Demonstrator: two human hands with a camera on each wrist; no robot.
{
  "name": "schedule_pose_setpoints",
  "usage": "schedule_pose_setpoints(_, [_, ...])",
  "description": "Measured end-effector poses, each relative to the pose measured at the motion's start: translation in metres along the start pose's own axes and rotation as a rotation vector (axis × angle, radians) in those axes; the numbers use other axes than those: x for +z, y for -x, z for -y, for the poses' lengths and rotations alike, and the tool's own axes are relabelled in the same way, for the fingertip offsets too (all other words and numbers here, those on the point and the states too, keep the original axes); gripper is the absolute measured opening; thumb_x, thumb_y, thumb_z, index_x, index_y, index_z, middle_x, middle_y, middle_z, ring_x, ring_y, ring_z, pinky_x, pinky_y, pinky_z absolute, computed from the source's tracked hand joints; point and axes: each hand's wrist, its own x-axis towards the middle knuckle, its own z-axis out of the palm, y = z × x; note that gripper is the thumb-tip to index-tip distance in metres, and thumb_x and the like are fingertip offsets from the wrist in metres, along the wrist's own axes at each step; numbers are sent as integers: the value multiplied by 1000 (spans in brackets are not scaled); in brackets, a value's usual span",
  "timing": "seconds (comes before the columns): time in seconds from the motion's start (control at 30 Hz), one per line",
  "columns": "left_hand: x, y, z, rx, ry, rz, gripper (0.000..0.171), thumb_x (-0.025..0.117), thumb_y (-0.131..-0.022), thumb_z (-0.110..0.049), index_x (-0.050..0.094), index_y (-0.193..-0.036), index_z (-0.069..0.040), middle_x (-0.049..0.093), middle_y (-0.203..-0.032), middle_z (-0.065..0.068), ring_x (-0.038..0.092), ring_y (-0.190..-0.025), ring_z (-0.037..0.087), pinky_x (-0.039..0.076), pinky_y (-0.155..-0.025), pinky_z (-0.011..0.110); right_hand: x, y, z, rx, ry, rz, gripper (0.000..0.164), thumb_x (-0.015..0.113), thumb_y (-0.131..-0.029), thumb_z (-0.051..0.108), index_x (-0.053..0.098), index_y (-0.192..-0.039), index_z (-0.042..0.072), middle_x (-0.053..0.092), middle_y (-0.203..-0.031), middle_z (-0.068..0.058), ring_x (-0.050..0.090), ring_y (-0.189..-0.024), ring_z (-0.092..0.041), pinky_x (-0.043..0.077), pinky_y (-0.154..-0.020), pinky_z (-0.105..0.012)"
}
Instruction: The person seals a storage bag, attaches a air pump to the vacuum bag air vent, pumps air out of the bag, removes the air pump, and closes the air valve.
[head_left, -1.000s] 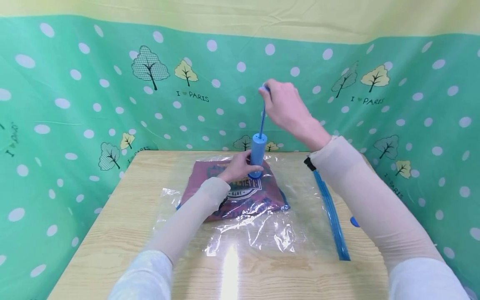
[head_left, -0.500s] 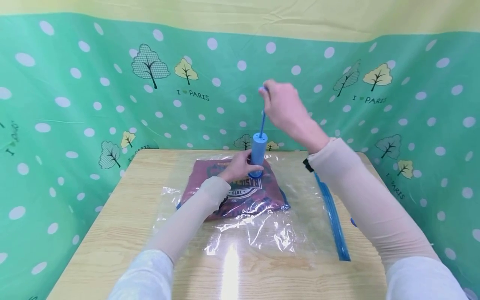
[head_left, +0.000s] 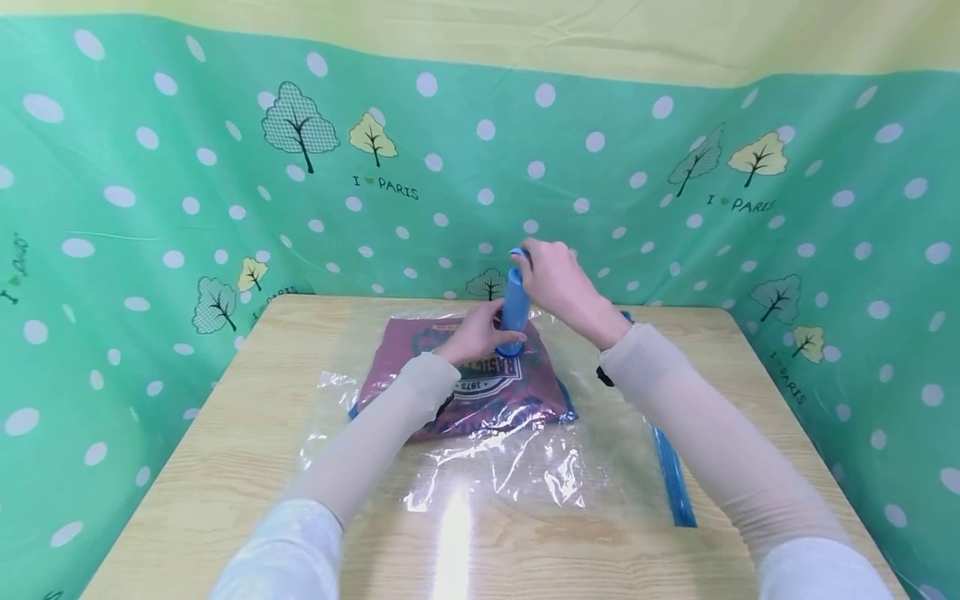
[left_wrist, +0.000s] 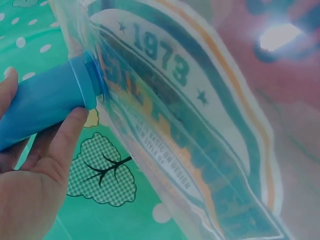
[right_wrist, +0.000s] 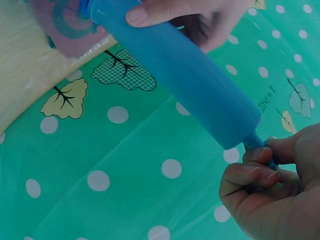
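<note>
A blue hand pump (head_left: 515, 302) stands nearly upright on a clear plastic bag (head_left: 525, 467). Inside the bag lies a folded dark red shirt (head_left: 397, 354) with a printed badge reading 1973. My left hand (head_left: 474, 335) grips the lower part of the pump's barrel, as the left wrist view also shows, where the pump's blue collar (left_wrist: 82, 82) meets the plastic over the print. My right hand (head_left: 557, 279) holds the pump's handle at the top. In the right wrist view, the curled fingers (right_wrist: 250, 175) are round the handle and only a short piece of rod shows.
A blue zip strip (head_left: 675, 479) runs along the bag's right side, partly hidden under the right forearm. The wooden table (head_left: 202, 467) carries everything. A green dotted curtain (head_left: 450, 150) hangs close behind it and at both sides.
My right hand has come down with the handle, so the rod has slid nearly all the way into the barrel. The left hand and the bag have stayed in place.
</note>
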Motion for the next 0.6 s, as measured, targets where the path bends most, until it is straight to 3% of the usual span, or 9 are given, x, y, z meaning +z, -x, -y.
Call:
schedule_pose_setpoints(0.2, [-1, -2, 2, 1, 10, -15, 52, 80, -97, -20, 58, -140, -3, 69, -125, 14, 69, -110, 28, 57, -96, 41, -23, -7, 10, -34, -15, -23, 27, 51, -113, 20, 68, -110, -1, 55, -73, -11, 51, -57, -23, 44, -53, -34])
schedule_pose_setpoints(0.37, [0, -1, 5, -4, 7, -22, 54, 81, -96, -22, 58, -140, -2, 69, -125, 15, 69, -110, 29, 57, -97, 41, -65, -15, 34, -13, -47, -77, 31, 48, -114, 23, 69, -117, 1, 60, -79, -11, 55, -63, -23, 48, -57, -33])
schedule_pose_setpoints(0.6, [1, 2, 6, 25, 22, -14, 58, 82, -95, -21, 56, -143, 0, 69, -127, 18, 69, -111, 30, 57, -97, 42, -119, -14, 56, 20, -38, -215, 38, 46, -114, 31, 69, -117, 1, 55, -82, -11, 46, -64, -24, 39, -59, -32])
